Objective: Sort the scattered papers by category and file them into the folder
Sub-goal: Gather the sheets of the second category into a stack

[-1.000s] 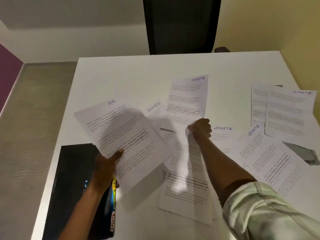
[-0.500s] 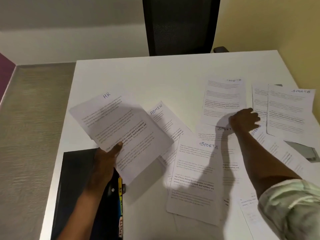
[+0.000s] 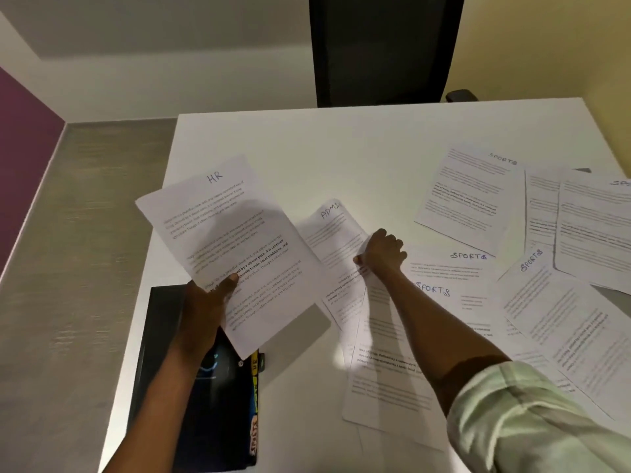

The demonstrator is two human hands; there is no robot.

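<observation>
My right hand [image 3: 381,254] is curled at the edge of the ADMIN sheet [image 3: 336,233], fingers and thumb pinching its right margin where it lies on the bench [image 3: 307,148]. That sheet's long axis runs from near-right to far-left, heading at the far end. My left hand [image 3: 208,298] grips the HR sheet [image 3: 225,240] from below, thumb on top, holding it raised and tilted, heading pointing away and to the left. Under that hand the black folder [image 3: 205,404] lies flat at the bench's near left edge, coloured tabs along its right side. SPORTS sheets [image 3: 467,199] lie scattered and overlapping to the right, white with blue handwritten headings.
</observation>
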